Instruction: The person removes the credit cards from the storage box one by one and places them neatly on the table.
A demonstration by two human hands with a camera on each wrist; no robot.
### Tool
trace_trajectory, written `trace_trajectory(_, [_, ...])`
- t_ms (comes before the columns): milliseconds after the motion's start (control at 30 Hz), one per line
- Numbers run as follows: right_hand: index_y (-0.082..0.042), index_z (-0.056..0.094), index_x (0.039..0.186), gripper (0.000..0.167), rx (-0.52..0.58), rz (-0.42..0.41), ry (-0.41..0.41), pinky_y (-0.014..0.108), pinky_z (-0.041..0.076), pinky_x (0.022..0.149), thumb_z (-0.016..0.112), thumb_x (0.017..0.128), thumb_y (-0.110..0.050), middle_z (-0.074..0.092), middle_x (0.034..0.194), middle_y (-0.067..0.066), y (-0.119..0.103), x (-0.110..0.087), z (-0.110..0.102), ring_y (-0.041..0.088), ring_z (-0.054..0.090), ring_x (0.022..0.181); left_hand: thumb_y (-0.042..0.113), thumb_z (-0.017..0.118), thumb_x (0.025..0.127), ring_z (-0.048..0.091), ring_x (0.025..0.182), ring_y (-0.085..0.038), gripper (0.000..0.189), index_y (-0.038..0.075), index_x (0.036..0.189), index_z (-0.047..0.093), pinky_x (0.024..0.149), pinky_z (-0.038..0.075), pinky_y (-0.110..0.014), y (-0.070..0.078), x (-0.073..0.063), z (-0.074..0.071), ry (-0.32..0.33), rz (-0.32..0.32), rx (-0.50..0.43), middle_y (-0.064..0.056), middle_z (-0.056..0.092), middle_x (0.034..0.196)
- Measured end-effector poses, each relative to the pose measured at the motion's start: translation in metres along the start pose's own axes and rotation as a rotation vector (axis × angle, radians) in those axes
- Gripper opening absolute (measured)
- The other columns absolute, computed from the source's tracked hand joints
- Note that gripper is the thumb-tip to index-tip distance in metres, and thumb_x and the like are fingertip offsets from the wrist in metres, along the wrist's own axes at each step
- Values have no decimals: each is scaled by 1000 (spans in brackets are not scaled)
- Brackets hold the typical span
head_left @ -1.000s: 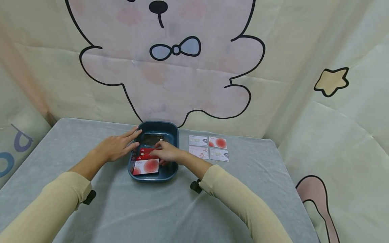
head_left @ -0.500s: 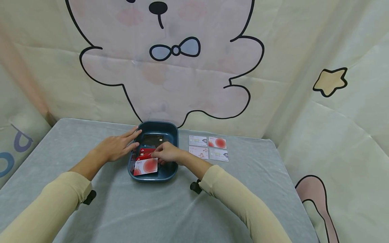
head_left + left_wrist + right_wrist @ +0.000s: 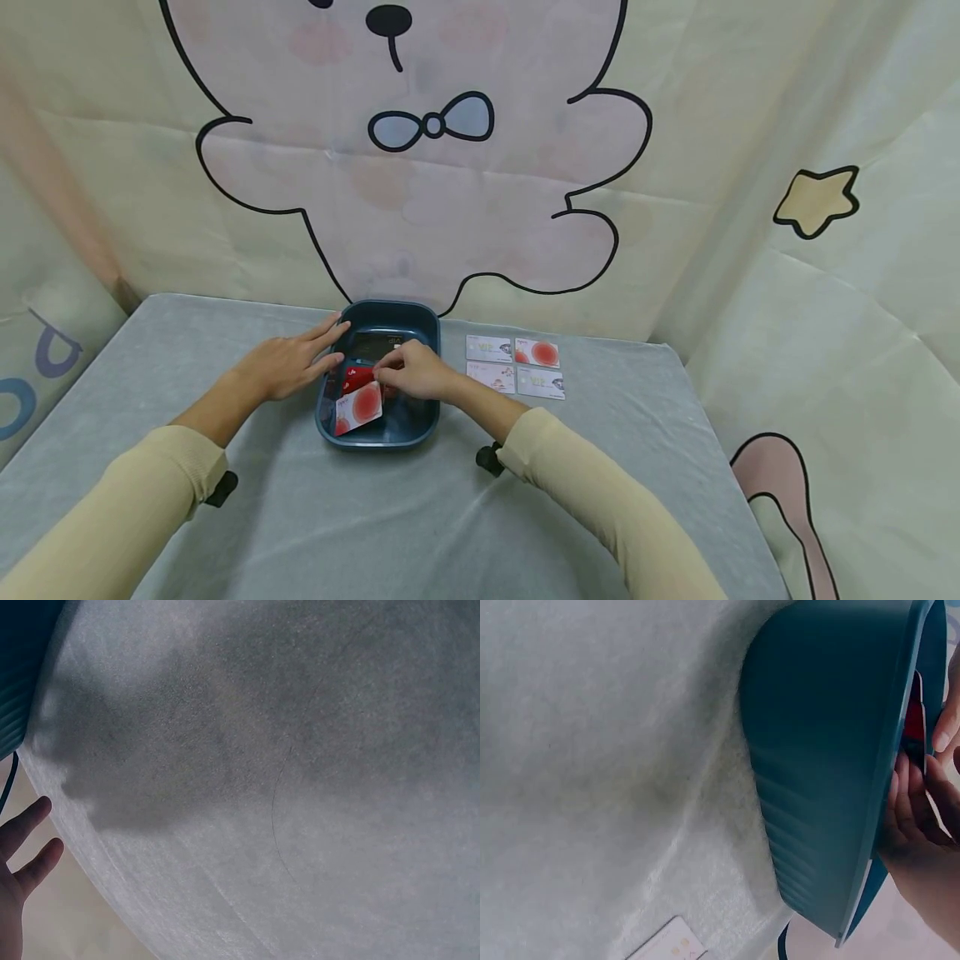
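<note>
A dark blue tray stands at the back of the cloth-covered table with several cards in it. My left hand rests with spread, fairly straight fingers against the tray's left rim. Inside the tray my right hand pinches the right edge of a red card. A white card with a red circle lies slanted just in front of it, partly over it. Behind these is a black card. In the right wrist view a thin card with red on it shows edge-on between the fingers.
To the tray's right, several cards lie in two rows on the grey cloth, among them a white card with a red circle and a white VIP card. A printed fabric wall closes off the back and sides.
The white card with the red circle has tilted, its right end going up. My right hand has turned slightly and shifted a little at the red card. My left hand stays put.
</note>
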State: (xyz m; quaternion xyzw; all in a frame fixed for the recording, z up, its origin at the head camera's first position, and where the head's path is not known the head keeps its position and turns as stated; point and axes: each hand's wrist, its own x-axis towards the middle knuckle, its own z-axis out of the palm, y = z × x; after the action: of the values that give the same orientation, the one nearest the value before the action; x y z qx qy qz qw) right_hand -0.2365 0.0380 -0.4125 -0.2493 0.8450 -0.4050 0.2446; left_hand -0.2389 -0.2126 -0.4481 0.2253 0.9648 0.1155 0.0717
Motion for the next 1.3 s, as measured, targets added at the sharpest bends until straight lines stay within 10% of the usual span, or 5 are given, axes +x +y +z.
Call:
trace_trajectory(633, [-3,74,113,20,-200,-2,163,21,55,74,67,94,-2,71,107,9,0,-16,-39,18,60,86,45,45,103,56,123,-46,67,11,158,26,96,48,-59,0,0,1,8,-8,-1,-22,21,162])
trace_trajectory(1300, [-5,72,118,25,-98,-100,295,32,57,84,67,94,-2,67,122,9,13,-70,-79,22,67,98,45,44,105,56,122,-46,66,11,158,26,97,47,-59,2,0,-1,13,-5,7,-21,21,162])
